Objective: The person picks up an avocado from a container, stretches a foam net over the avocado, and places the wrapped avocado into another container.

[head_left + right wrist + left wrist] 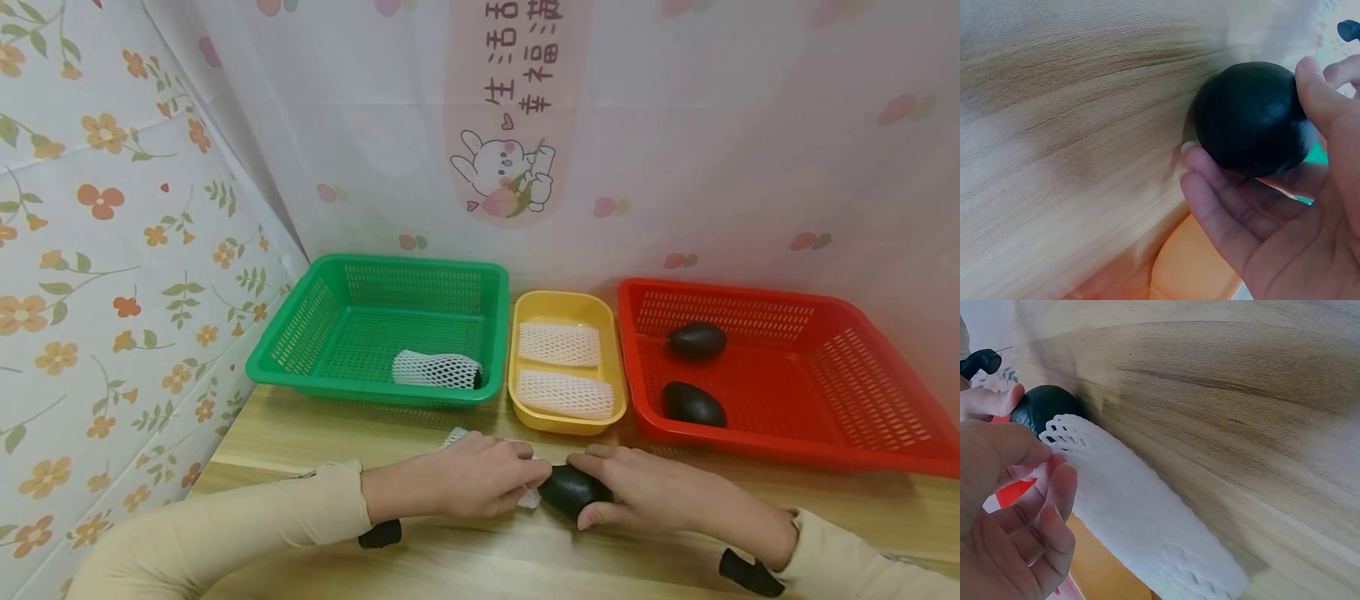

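Note:
My right hand [651, 487] grips a dark green avocado [572, 490] over the table, thumb on the near side and fingers on the far side. In the right wrist view the avocado [1250, 119] shows its rounded end between thumb and fingers. My left hand [483, 477] pinches the mouth of a white foam net sleeve [1141, 506] between thumb and fingertips. That sleeve lies long and flattish, its open end right at the avocado's tip. In the head view the left hand hides most of the sleeve.
Behind my hands stand a green basket [300, 385] with a netted fruit [437, 369], a yellow tray [568, 423] with two foam net sleeves [564, 393], and a red basket [810, 454] with two avocados [693, 404]. A patterned cloth [360, 167] hangs behind and at left.

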`<state>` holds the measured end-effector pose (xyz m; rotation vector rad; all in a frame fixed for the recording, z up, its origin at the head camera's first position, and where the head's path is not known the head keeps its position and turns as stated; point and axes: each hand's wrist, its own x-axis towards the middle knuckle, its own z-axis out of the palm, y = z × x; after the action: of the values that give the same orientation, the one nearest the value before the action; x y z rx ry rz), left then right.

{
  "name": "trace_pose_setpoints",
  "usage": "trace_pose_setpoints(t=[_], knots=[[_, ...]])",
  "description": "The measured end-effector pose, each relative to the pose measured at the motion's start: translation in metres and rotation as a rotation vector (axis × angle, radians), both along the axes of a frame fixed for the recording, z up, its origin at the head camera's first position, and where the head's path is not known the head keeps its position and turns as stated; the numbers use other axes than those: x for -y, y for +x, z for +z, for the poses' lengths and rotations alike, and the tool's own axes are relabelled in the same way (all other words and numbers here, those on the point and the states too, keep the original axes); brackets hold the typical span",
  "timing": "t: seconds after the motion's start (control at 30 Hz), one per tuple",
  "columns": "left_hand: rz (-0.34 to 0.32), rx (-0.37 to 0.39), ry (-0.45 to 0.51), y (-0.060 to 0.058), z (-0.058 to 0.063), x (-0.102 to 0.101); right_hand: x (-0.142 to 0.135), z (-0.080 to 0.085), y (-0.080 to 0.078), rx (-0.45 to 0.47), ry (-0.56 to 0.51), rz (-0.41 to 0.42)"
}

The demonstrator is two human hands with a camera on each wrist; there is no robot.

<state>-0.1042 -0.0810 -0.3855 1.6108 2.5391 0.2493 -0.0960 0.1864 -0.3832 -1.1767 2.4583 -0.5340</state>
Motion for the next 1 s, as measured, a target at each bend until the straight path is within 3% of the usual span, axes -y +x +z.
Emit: trace_pose_setpoints(t=[0.2,0.67,1.0], knots=[[0.009,0.0,0.009,-0.001,0.0,0.0,0.002,0.0,0.001,-0.007,0.025,-0.044],[0.025,-0.004,0.036,0.0,-0.004,-0.001,0.006,-0.003,0.002,-0.039,0.004,-0.05],[0.012,-0.018,0.078,0.001,-0.007,-0.003,0.018,-0.003,0.004,-0.036,0.041,-0.136]])
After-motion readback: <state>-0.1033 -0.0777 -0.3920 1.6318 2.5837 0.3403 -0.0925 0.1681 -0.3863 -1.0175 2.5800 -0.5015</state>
